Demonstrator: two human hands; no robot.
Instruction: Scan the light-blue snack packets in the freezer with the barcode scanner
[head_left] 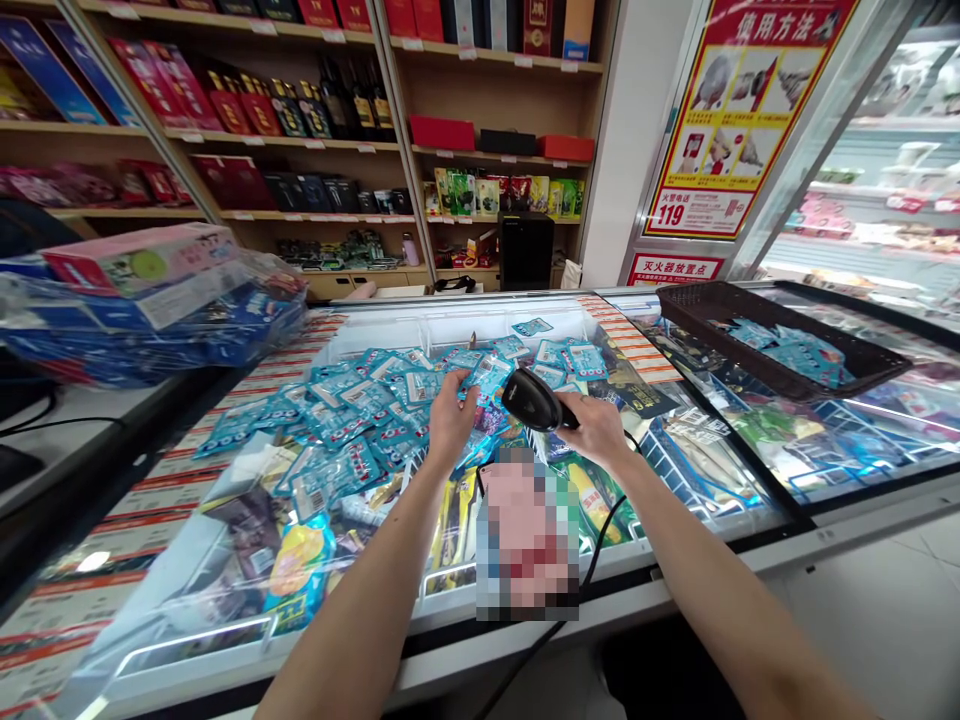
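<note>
My right hand (596, 430) is wrapped round the handle of a black barcode scanner (531, 398), whose head points left. A dark cable trails from it over the front edge. My left hand (452, 420) pinches a small blue packet (492, 372) by its left side, just beyond the scanner's head. Many similar blue packets (360, 400) lie loosely spread over the freezer's glass top, left of and behind my hands. A pixelated patch (527, 530) covers something on the glass between my forearms.
A dark brown plastic basket (862, 385) with more blue packets stands at the right. Plastic-wrapped boxes (142, 290) are stacked at the left. Frozen goods show through the freezer glass (300, 640). Shelves (300, 140) of boxes and bottles stand behind.
</note>
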